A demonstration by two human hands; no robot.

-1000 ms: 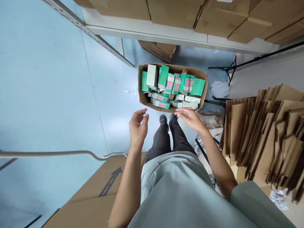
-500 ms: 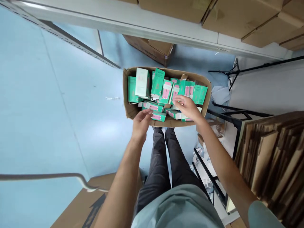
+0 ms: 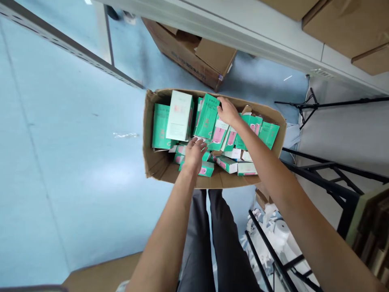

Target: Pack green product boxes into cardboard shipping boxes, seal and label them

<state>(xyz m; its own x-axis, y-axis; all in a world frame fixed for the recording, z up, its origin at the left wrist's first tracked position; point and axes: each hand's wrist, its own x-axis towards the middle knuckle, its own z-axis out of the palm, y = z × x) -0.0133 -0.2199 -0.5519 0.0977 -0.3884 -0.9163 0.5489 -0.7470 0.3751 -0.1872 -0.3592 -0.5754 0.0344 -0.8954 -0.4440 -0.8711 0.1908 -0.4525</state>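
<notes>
An open cardboard carton (image 3: 152, 162) stands on the blue floor in front of my legs, filled with several green boxes with pink panels (image 3: 206, 115). Some stand upright at the far side and others lie flat near me. My left hand (image 3: 194, 153) reaches into the near part of the carton, its fingers curled down onto a flat green box (image 3: 207, 169). My right hand (image 3: 227, 112) is further in, with fingers bent over the top of an upright green box.
A second, brown carton (image 3: 188, 48) lies beyond under a white shelf (image 3: 243, 28) that carries more cartons. A black metal rack (image 3: 319, 170) with white rolls and paper below stands at the right. Another carton (image 3: 100, 275) sits by my left leg.
I have leaned in closer to the carton. My right hand has moved from the near boxes to the upright ones at the back, and my left hand has gone from the rim down onto the boxes.
</notes>
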